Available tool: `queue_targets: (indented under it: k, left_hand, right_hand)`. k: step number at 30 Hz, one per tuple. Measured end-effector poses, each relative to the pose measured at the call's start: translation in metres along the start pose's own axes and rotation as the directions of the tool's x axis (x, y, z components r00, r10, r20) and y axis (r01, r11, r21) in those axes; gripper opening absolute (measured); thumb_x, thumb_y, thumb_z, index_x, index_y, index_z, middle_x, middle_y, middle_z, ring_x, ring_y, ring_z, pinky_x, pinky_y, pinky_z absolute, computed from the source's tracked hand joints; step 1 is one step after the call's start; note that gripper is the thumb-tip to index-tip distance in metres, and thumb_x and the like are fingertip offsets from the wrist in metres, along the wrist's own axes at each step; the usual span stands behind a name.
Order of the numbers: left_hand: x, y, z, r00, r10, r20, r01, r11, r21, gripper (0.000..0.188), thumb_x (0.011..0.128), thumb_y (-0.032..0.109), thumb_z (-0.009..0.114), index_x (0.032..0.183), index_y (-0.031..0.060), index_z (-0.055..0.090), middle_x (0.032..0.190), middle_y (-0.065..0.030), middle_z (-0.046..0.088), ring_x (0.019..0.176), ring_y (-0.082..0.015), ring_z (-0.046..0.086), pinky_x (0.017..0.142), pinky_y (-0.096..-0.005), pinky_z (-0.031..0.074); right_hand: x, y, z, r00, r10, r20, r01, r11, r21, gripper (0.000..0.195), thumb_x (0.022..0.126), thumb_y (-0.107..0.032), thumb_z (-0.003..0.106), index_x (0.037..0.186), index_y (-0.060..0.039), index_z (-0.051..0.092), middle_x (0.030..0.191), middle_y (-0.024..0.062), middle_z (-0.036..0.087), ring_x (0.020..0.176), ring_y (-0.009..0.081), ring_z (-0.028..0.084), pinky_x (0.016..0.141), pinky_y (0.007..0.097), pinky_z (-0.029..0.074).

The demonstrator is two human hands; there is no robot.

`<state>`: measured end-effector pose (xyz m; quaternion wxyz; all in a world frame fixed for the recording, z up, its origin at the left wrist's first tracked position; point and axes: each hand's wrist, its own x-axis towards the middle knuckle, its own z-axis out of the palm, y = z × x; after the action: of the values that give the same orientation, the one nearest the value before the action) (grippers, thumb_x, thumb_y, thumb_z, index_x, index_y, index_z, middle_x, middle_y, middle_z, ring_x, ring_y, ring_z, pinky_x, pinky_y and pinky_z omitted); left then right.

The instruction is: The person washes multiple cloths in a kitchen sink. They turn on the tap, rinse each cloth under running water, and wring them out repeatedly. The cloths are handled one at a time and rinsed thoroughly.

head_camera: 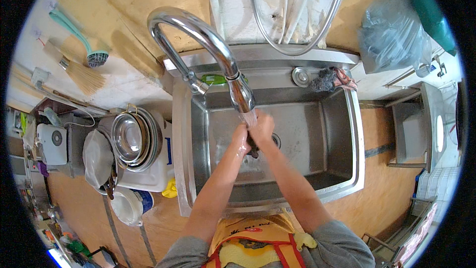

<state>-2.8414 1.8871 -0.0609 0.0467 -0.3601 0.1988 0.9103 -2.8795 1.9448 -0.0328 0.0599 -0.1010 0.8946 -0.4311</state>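
Observation:
Both of my hands are together over the stainless steel sink (230, 171), under water running from the chrome gooseneck faucet (241, 98). My left hand (241, 137) and my right hand (262, 126) press against each other with the fingers closed. A small dark brown thing (254, 152) pokes out between them; most of it is hidden, so its kind is unclear. The stream (250, 117) falls onto the fingers and wets my left wrist. Just beyond the hands, part of the round drain (276, 140) shows in the basin floor.
On the sink's back ledge lie a green item (214, 79), a metal drain strainer (300, 77) and a dark scrubber with a reddish cloth (333, 80). Stacked metal bowls (128, 139) stand at left, near a white bucket (126, 206). A flexible hose (293, 53) loops above the ledge.

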Motion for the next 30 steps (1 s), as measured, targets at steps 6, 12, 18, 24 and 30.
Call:
queue_targets:
  k: [6, 12, 18, 24, 30]
  left_hand:
    - [0.020, 0.010, -0.030, 0.839, 0.074, 0.539, -0.010, 0.992, -0.122, 0.025, 0.084, 0.029, 0.045, 0.089, 0.0069, 0.054, 0.082, -0.0058, 0.057, 0.077, -0.0177, 0.056, 0.069, -0.0331, 0.046]
    - [0.012, 0.001, 0.003, 0.998, 0.012, 0.065, -0.012, 1.000, 0.007, 0.026, 0.082, 0.036, 0.048, 0.078, 0.0110, 0.055, 0.080, -0.0056, 0.058, 0.075, -0.0195, 0.056, 0.068, -0.0356, 0.046]
    - [0.011, 0.015, 0.004, 0.996, -0.011, 0.093, 0.001, 0.994, 0.105, 0.031, 0.081, 0.040, 0.051, 0.088, 0.0104, 0.055, 0.082, -0.0019, 0.057, 0.075, -0.0168, 0.056, 0.070, -0.0319, 0.046]
    - [-0.017, 0.059, 0.016, 0.979, 0.156, 0.131, -0.201, 0.836, 0.511, 0.022, 0.079, 0.028, 0.056, 0.085, 0.0070, 0.052, 0.079, -0.0018, 0.054, 0.071, -0.0137, 0.053, 0.065, -0.0284, 0.043]
    - [-0.021, 0.069, -0.018, 0.893, 0.168, 0.417, -0.447, 0.235, 0.863, 0.030, 0.078, 0.030, 0.060, 0.084, 0.0011, 0.058, 0.073, -0.0006, 0.055, 0.066, -0.0086, 0.049, 0.061, -0.0250, 0.040]
  right_hand:
    - [-0.021, -0.006, 0.014, 0.989, -0.137, 0.061, 0.147, 0.967, -0.208, 0.034, 0.070, -0.032, 0.058, 0.066, 0.0011, 0.058, 0.060, 0.0221, 0.055, 0.058, 0.0378, 0.056, 0.054, 0.0437, 0.044]
    - [0.006, 0.004, -0.004, 0.987, -0.149, -0.064, 0.149, 0.989, -0.016, 0.027, 0.074, -0.035, 0.057, 0.071, -0.0083, 0.061, 0.061, 0.0218, 0.054, 0.058, 0.0384, 0.055, 0.053, 0.0432, 0.043]
    - [0.022, 0.013, -0.001, 0.988, -0.055, -0.146, 0.084, 0.976, 0.199, 0.038, 0.079, -0.041, 0.052, 0.089, -0.0047, 0.055, 0.064, 0.0189, 0.057, 0.062, 0.0372, 0.056, 0.056, 0.0414, 0.043]
    - [0.038, -0.001, -0.050, 0.591, -0.055, 0.804, 0.245, 0.963, -0.115, 0.041, 0.075, -0.043, 0.057, 0.083, -0.0020, 0.059, 0.065, 0.0117, 0.059, 0.061, 0.0235, 0.056, 0.058, 0.0371, 0.041]
    - [0.053, 0.010, -0.067, 0.801, -0.057, 0.596, -0.256, 0.867, 0.428, 0.036, 0.078, -0.034, 0.059, 0.075, 0.0017, 0.060, 0.063, 0.0011, 0.055, 0.058, 0.0076, 0.048, 0.052, 0.0252, 0.038]
